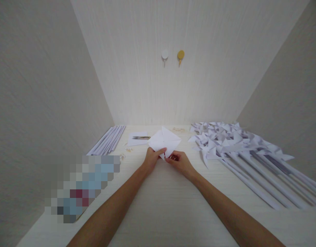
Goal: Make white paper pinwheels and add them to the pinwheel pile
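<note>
A white folded paper square (165, 140) lies tilted like a diamond at the middle of the pale table (163, 206). My left hand (153, 157) pinches its near left edge, thumb on top. My right hand (180, 162) is closed on the paper's near corner, fingers curled; something small and reddish shows between the fingers, too small to name. Both forearms reach in from the bottom of the view.
Several white paper pinwheels on rolled paper sticks (240, 147) cover the right side. Rolled white paper sticks (108, 140) lie at the left. Small scissors (141, 138) rest on a paper sheet behind. A blurred patch (82, 185) lies near left. Two wall hooks (172, 55) hang above.
</note>
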A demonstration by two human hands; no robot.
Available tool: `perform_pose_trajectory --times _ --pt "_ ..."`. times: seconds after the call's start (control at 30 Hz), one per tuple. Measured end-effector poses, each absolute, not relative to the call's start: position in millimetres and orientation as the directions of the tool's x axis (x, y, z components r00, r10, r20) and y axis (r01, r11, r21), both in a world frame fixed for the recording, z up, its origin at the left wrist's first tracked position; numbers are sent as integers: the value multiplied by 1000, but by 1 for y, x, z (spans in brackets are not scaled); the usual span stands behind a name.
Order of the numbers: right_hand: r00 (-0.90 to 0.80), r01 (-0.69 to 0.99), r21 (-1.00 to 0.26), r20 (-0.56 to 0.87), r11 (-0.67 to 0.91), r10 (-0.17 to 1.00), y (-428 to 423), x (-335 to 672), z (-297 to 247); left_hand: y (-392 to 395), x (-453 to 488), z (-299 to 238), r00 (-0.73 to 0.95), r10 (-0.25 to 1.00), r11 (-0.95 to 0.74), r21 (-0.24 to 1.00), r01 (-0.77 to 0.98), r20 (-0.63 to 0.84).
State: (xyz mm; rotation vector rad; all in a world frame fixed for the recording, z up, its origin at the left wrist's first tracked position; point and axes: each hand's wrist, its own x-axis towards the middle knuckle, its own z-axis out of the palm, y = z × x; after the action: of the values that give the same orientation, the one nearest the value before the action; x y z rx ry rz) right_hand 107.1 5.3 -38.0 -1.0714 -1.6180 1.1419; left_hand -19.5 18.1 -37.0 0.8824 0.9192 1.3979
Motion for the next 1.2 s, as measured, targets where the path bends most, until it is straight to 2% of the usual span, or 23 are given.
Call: perform_pose_trajectory --times 0.5,0.7,0.9,1.0,1.2 --pt "-235 132 -936 290 326 928 6 108 -38 18 -19 -38 -40 999 -12 912 -411 -5" --pt "-240 136 -954 231 268 943 5 107 -37 17 -19 -35 -32 999 7 915 -404 -22" --pt "-165 207 -951 197 229 966 5 105 -42 16 -18 -37 -10 1000 2 953 -303 -5" --pt "-170 183 -966 149 180 974 5 105 -41 16 -18 -37 3 1000 -14 959 -283 16" --pt "-177 160 -971 149 178 973 2 104 -34 15 -18 -37 37 999 -5 960 -279 16"
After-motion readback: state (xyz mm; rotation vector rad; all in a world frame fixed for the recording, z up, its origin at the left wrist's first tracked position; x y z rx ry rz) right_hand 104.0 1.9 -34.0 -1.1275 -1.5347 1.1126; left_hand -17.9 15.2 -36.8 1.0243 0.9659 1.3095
